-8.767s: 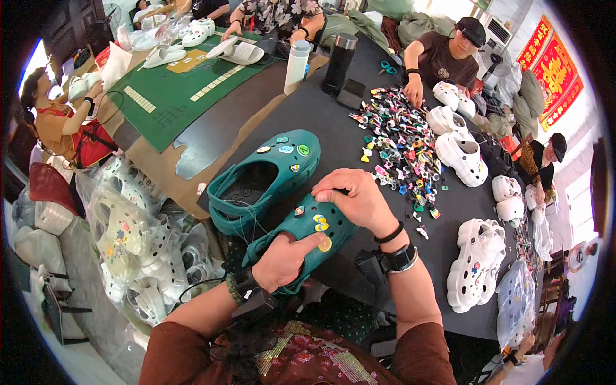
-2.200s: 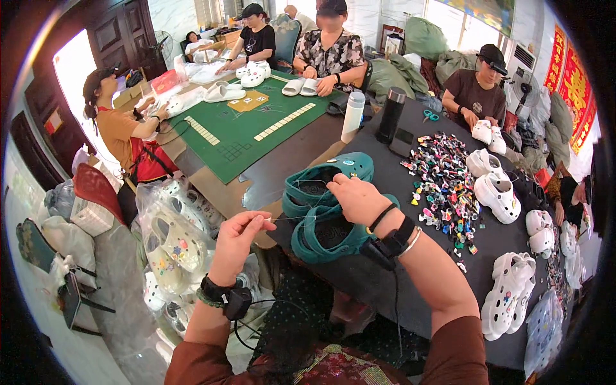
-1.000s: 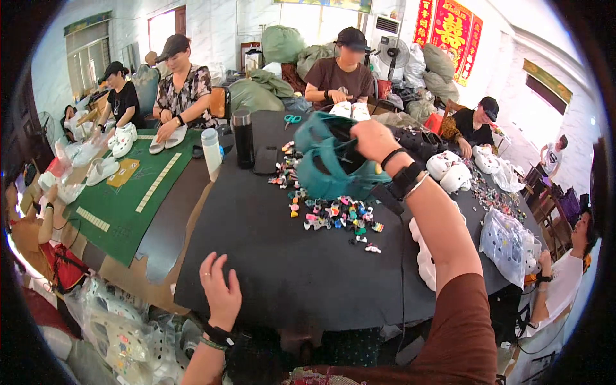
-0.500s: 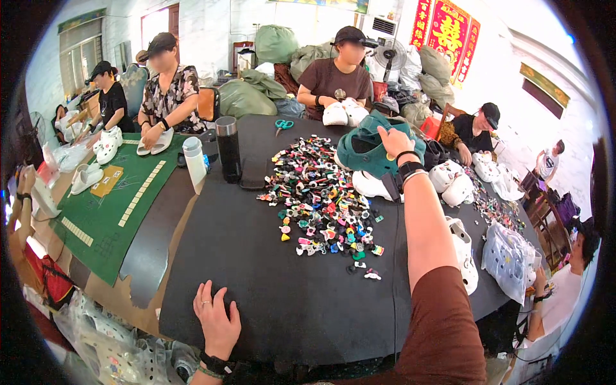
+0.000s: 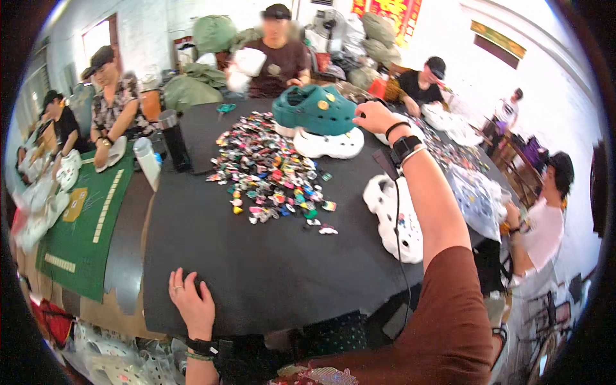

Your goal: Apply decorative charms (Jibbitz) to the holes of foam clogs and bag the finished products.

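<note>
My right hand (image 5: 374, 116) reaches far across the black table (image 5: 269, 276), fingers closed on the heel end of a pair of teal clogs (image 5: 314, 108). The clogs carry small charms and rest on top of a white clog (image 5: 328, 144). A black watch and a cable sit on that wrist. My left hand (image 5: 191, 305) lies flat on the near edge of the table, fingers spread, holding nothing. A heap of small colourful charms (image 5: 269, 168) covers the table's middle, between my two hands.
More white clogs (image 5: 395, 215) lie at the right by a clear bag of charms (image 5: 478, 196). A black tumbler (image 5: 172, 138) and a white bottle (image 5: 147, 161) stand at the left, beside a green mat (image 5: 82, 218). Several people sit around the table.
My right hand carried the teal clogs from in front of me across the table and onto the white clog. My left hand let go and dropped to the table edge.
</note>
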{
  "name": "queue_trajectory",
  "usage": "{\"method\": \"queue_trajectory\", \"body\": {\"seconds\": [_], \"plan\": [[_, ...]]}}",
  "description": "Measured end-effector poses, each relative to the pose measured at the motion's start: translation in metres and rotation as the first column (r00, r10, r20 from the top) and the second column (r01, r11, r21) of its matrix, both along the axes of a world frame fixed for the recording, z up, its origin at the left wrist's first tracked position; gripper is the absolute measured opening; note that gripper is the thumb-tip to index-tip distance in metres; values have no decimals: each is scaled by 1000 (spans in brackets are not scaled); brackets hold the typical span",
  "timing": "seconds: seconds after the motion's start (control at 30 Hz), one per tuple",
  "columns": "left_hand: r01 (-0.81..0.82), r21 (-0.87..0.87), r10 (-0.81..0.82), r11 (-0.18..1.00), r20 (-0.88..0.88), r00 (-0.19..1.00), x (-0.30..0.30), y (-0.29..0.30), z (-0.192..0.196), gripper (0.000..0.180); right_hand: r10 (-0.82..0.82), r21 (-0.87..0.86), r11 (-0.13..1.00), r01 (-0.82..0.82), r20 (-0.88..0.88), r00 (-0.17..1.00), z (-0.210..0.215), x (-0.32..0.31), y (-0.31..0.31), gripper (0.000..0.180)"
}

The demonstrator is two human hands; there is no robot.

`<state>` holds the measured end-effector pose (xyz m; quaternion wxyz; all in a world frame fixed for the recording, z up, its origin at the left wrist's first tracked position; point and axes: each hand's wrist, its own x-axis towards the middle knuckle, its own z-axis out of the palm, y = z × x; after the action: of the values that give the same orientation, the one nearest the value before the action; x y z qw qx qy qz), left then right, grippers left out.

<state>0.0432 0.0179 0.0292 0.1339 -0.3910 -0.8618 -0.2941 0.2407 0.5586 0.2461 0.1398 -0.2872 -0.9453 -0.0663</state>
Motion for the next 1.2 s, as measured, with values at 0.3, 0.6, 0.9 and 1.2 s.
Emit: {"method": "queue_trajectory", "body": {"seconds": [0.3, 0.6, 0.9, 1.2], "plan": [[-50, -19, 49, 999, -34, 998, -3, 2, -8, 27, -324, -70, 913, 403, 477, 817, -33, 138, -30, 66], [-64, -23, 62, 998, -75, 995, -8, -5, -17, 28, -418, -390, 616, 684, 574, 704, -46, 110, -69, 77], [-46, -10, 45, 999, -68, 997, -8, 0, -15, 29, -622, -114, 644, 756, 498, 605, -99, 112, -31, 41], [-84, 15, 85, 996, -111, 990, -12, -5, -18, 28, -55, 5, 998, 55, 49, 997, -65, 60, -134, 13]]}}
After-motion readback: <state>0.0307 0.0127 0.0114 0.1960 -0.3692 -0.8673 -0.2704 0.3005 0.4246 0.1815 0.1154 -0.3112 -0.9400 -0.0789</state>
